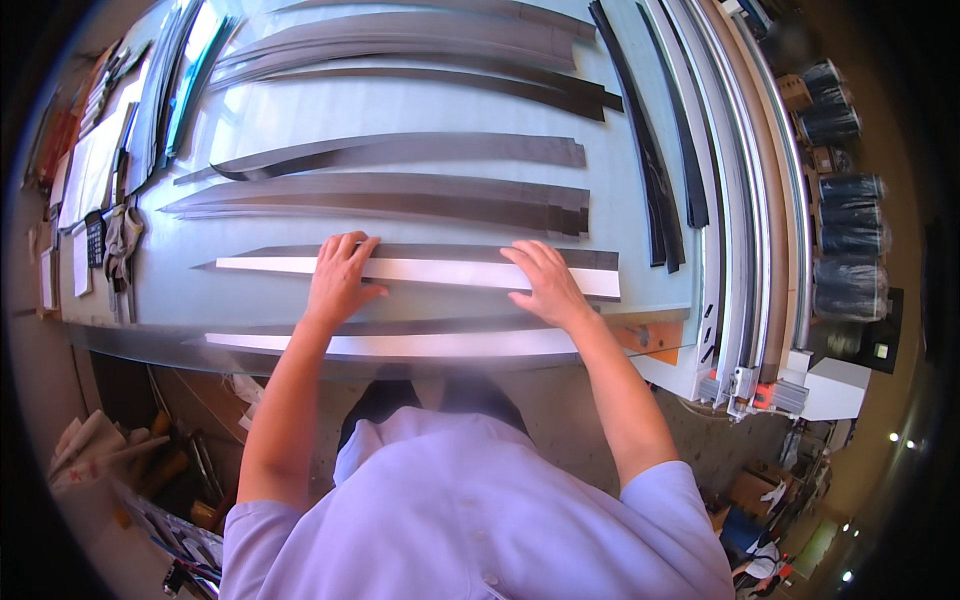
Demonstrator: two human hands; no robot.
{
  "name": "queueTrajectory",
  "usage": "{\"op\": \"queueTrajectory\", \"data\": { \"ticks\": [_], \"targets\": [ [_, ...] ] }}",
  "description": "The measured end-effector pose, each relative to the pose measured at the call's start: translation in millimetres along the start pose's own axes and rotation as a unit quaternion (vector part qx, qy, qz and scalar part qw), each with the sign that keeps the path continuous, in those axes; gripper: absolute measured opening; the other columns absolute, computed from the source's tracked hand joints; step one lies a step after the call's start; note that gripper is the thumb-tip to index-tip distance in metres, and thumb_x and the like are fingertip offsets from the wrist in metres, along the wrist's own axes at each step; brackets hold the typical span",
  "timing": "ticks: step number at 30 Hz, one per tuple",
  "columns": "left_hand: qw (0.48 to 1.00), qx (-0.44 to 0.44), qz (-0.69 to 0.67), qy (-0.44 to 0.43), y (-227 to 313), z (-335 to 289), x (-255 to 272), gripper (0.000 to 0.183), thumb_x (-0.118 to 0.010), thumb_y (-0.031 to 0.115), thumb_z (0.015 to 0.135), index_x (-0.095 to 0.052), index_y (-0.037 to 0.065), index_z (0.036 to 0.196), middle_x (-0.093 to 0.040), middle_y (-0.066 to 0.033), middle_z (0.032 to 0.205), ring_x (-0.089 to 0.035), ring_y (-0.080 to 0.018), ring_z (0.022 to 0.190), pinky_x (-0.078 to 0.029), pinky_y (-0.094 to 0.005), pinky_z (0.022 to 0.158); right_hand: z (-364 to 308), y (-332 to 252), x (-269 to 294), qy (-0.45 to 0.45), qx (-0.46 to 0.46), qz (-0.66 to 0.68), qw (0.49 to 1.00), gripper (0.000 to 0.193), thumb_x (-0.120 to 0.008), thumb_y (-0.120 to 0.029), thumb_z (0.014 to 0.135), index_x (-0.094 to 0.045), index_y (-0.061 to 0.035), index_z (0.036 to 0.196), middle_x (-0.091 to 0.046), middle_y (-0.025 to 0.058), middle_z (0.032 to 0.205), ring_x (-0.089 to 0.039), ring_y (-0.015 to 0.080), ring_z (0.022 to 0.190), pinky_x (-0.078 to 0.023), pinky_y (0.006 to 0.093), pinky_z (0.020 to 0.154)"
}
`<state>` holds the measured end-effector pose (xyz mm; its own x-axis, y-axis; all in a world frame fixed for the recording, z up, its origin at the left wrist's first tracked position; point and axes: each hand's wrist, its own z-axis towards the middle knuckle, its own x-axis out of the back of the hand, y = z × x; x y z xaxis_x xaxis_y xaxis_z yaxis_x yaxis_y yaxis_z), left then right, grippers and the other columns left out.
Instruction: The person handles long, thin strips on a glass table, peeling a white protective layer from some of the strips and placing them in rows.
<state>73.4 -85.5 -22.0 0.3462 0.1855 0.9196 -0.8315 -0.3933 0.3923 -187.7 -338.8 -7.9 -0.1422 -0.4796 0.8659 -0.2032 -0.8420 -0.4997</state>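
Observation:
A long white strip [440,272] lies over a dark grey tapered strip [448,251], whose darker edges show along both sides. My left hand [342,282] rests on these two left of their middle, fingers bent over the far edge and thumb apart at the near edge. Farther right, my right hand [548,287] lies on the same strips with its fingers spread and its thumb held out to the left. Neither hand appears to grip anything. Between them and my body, a second white strip [450,343] runs along the table's front edge with dark material beside it.
Several grey tapered strips lie in stacks [400,200] across the glass-topped table [140,270]. Narrow black strips [640,150] stand out on the right beside long metal rails [770,180]. At left are a calculator [95,238], gloves [122,235] and papers [95,185].

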Motion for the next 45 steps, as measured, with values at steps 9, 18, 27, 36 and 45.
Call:
{"op": "queueTrajectory", "data": {
  "ticks": [9, 18, 27, 36, 45],
  "targets": [
    [0.998, -0.020, -0.039, -0.055, 27.2, -79.5, 26.6, 0.076, -0.090, 0.017, 0.054, -0.060, 0.006, 0.123, -0.057, -0.0126, 0.122, -0.053, -0.0343, 0.116, -0.043, -0.0450, 0.101, -70.6, -52.9, -13.2, -0.041, -0.023, -0.005, 0.999, 0.067, -0.083, -0.018, 0.067, -0.058, -0.0084, 0.129, -0.053, 0.0169, 0.135, -0.049, 0.0361, 0.128, -0.039, 0.0480, 0.108],
    [0.998, -0.005, -0.028, -0.064, 25.2, -108.2, 8.0, 0.090, -0.089, 0.017, 0.053, -0.054, 0.007, 0.135, -0.056, -0.0130, 0.130, -0.051, -0.0355, 0.123, -0.039, -0.0487, 0.109, -78.7, -56.3, -30.4, -0.087, -0.049, -0.024, 0.995, 0.069, -0.085, -0.021, 0.071, -0.055, -0.0086, 0.131, -0.046, 0.0159, 0.144, -0.042, 0.0351, 0.137, -0.032, 0.0492, 0.116],
    [0.998, 0.005, -0.034, -0.048, 25.0, -106.9, 7.6, 0.099, -0.090, 0.012, 0.050, -0.050, 0.007, 0.141, -0.054, -0.0126, 0.129, -0.050, -0.0363, 0.120, -0.040, -0.0482, 0.105, -118.0, -20.1, -37.4, 0.186, -0.373, -0.047, 0.908, 0.056, -0.074, -0.013, 0.082, -0.052, -0.0034, 0.133, -0.047, 0.0216, 0.142, -0.044, 0.0395, 0.134, -0.034, 0.0493, 0.112],
    [0.995, -0.006, -0.034, -0.094, 18.8, -101.8, 8.9, 0.095, -0.089, 0.022, 0.057, -0.048, 0.008, 0.142, -0.056, -0.0128, 0.125, -0.052, -0.0366, 0.116, -0.040, -0.0496, 0.104, -114.7, 1.5, -17.1, 0.162, -0.390, -0.089, 0.902, 0.040, -0.066, -0.010, 0.090, -0.055, -0.0007, 0.126, -0.057, 0.0227, 0.132, -0.053, 0.0407, 0.124, -0.044, 0.0443, 0.104],
    [0.999, -0.007, 0.051, 0.015, 1.6, 30.6, -3.5, 0.072, -0.072, 0.029, 0.088, -0.042, 0.012, 0.151, -0.037, -0.0136, 0.158, -0.034, -0.0391, 0.143, -0.028, -0.0492, 0.117, 43.0, 59.9, 10.7, 0.072, -0.075, -0.044, 0.994, 0.023, -0.079, -0.011, 0.075, -0.064, -0.0024, 0.092, -0.060, 0.0145, 0.127, -0.057, 0.0333, 0.117, -0.050, 0.0427, 0.096]
  ]
}}
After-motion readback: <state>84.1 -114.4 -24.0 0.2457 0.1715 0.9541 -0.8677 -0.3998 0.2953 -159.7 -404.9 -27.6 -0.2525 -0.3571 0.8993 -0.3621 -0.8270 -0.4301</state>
